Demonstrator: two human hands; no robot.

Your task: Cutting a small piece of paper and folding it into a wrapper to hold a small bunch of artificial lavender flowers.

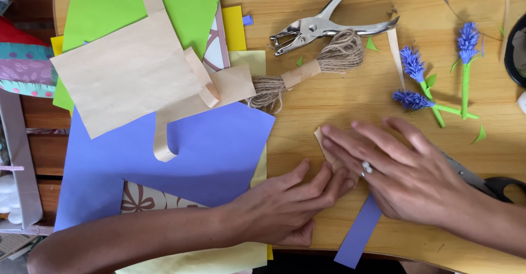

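My left hand [287, 203] lies flat near the desk's [339, 104] front edge, fingers spread and gripping nothing. They touch a small tan paper piece [324, 145], mostly hidden, creased at its pointed corner. My right hand [400, 170] presses it, fingers extended.

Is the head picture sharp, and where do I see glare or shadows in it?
Head view: mostly sharp, even daylight. Glare shows on the metal hole punch. Soft shadows lie under the left hand, the right hand and the paper flowers. The far left edge looks dimmer and slightly soft.
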